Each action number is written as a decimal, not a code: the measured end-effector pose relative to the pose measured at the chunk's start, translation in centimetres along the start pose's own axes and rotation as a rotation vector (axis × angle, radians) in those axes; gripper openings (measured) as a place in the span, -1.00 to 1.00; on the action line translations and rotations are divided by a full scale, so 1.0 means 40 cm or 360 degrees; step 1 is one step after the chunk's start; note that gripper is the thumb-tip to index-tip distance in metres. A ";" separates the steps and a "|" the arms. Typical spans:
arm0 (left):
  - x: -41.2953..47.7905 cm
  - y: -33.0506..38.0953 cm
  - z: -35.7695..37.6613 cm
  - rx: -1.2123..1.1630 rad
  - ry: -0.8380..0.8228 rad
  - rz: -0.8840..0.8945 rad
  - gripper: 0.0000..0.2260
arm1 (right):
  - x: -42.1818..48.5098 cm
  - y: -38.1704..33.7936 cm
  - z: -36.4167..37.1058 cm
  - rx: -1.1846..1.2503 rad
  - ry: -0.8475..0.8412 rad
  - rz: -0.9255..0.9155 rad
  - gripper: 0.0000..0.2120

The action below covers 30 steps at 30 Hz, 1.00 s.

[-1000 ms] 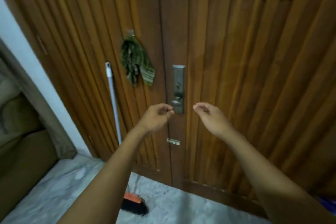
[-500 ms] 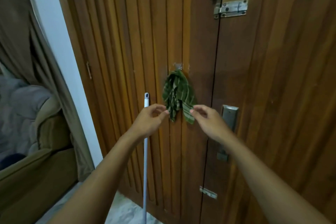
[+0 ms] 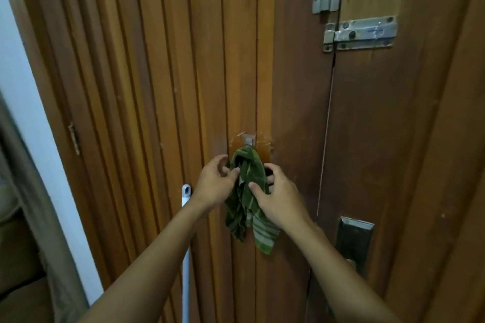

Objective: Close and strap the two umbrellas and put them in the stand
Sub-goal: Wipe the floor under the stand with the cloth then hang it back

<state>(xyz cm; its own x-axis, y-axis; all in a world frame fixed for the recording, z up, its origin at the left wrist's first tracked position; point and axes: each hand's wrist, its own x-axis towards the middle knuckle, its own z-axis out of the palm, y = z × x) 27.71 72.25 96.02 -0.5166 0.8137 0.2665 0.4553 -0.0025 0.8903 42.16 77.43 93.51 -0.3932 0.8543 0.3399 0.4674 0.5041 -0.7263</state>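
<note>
No umbrella and no stand is in view. A green striped cloth (image 3: pixel 249 168) hangs from a small hook (image 3: pixel 248 141) on the wooden door (image 3: pixel 157 86). My left hand (image 3: pixel 214 185) pinches the cloth's left edge just below the hook. On the cloth's right side is my right hand (image 3: pixel 279 198), thumb pressed on the front and fingers curled behind it. The cloth's lower end dangles free below both hands.
A white broom handle (image 3: pixel 185 231) leans on the door just left of my left arm. A metal slide bolt (image 3: pixel 362 33) sits high on the right, a lock plate (image 3: pixel 354 238) lower right. A curtain (image 3: pixel 34 217) and sofa (image 3: pixel 21 257) are at the left.
My view has risen and moved close to the door. Both hands went up from the lock area to the green cloth and closed on it near the hook.
</note>
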 end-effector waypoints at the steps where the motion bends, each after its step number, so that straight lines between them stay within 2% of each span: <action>1: 0.010 0.003 -0.005 -0.0009 -0.0047 0.0015 -0.70 | 0.007 -0.008 0.001 0.0035 0.0017 0.0027 -0.56; 3: 0.022 0.008 -0.022 0.0008 -0.0121 0.0062 -0.81 | 0.019 -0.029 -0.002 0.0105 0.0023 0.0057 -0.80; 5: 0.025 0.015 -0.044 -0.0032 -0.0128 0.0110 -0.84 | 0.022 -0.059 -0.009 0.0161 0.0080 0.0017 -0.93; 9: 0.022 0.042 -0.093 -0.0318 -0.0135 0.0150 -0.87 | 0.005 -0.133 -0.037 0.0248 0.0379 -0.0184 -0.90; 13: -0.015 0.088 -0.144 -0.0683 -0.0330 0.0173 -0.87 | -0.045 -0.200 -0.061 0.0227 0.0582 -0.0308 -0.78; 17: -0.087 0.106 -0.157 -0.0943 -0.0568 0.0173 -0.83 | -0.125 -0.217 -0.091 0.0233 0.0679 -0.0311 -0.80; 22: -0.209 0.124 -0.100 -0.0926 -0.0793 0.0103 -0.88 | -0.293 -0.167 -0.179 0.0148 0.0795 -0.0163 -0.79; 30: -0.482 0.201 0.065 -0.0715 -0.1053 0.0199 -0.89 | -0.685 -0.078 -0.432 -0.0118 0.0924 0.0039 -0.83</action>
<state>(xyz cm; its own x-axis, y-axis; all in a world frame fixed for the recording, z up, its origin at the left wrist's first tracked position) 43.22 58.04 97.07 0.1190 0.9669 0.2255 0.0741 -0.2352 0.9691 65.17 54.64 96.78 0.1068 0.7847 0.6106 0.5331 0.4732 -0.7014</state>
